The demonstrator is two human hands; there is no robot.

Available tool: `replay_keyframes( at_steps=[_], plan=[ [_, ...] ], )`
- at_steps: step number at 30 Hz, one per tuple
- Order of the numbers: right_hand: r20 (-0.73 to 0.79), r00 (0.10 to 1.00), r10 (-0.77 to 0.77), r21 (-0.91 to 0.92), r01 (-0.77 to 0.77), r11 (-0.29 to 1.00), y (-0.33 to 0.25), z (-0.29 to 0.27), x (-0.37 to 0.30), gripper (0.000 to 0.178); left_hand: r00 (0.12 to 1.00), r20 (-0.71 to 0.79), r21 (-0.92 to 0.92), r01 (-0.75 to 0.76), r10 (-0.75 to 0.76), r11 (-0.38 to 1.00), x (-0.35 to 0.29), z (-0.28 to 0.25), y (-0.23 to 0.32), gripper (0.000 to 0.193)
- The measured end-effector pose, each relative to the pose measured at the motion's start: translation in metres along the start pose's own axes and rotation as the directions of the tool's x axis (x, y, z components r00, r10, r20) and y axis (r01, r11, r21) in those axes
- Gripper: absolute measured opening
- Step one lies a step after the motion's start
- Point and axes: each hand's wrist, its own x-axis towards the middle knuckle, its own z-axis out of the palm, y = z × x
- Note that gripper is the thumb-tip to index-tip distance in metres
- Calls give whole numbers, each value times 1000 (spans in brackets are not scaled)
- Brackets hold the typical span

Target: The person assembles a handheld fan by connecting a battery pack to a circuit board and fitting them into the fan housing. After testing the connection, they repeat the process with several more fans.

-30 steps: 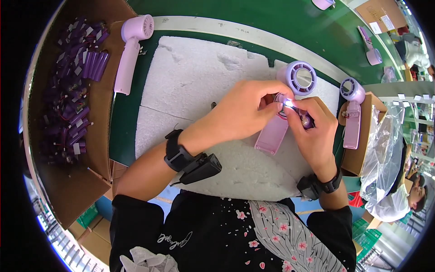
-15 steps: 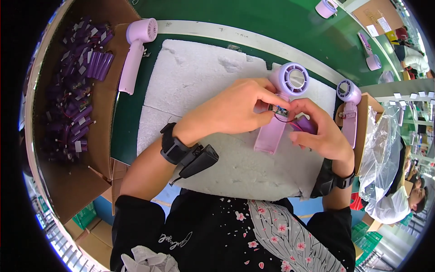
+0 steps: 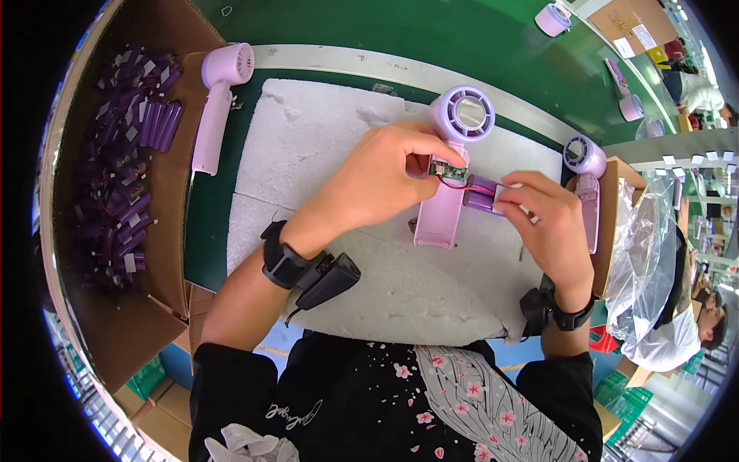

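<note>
A pink and purple handheld fan [image 3: 439,219] lies with its opened handle toward me and its round head at the far end. My left hand [image 3: 389,169] is closed on the fan's neck, thumb and fingers at a small green circuit board [image 3: 449,170]. To the right, my right hand [image 3: 548,223] pinches the end of a purple battery pack [image 3: 480,195] by a white tab. Red and black wires [image 3: 462,185] run between the pack and the board. The pack is beside the handle shell, outside it.
A white foam pad [image 3: 369,277] lies under the work. At left stands a cardboard box [image 3: 165,246] full of purple battery packs. Other fans lie around: one by that box [image 3: 215,115], one at right [image 3: 586,173]. Clear plastic bagging [image 3: 639,254] hangs from a right-hand box.
My right hand has drawn the battery pack out to the right of the handle, so more of it shows. The fan and both hands sit slightly further left in the picture.
</note>
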Motion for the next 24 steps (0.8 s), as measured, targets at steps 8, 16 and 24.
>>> replay_keyframes(
  at_steps=[8,16,24],
  plan=[
    [-31,993,-117,-183,109,977,-18,5,-4,12,994,-64,16,-89,89,996,-2,5,-1,31],
    [-38,997,-66,-135,60,989,-9,6,-4,10,993,-102,-56,-67,62,996,-3,9,-4,31],
    [-18,998,-65,-136,62,989,-11,3,-7,10,997,-73,-81,-18,12,997,1,9,-9,34]
  ],
)
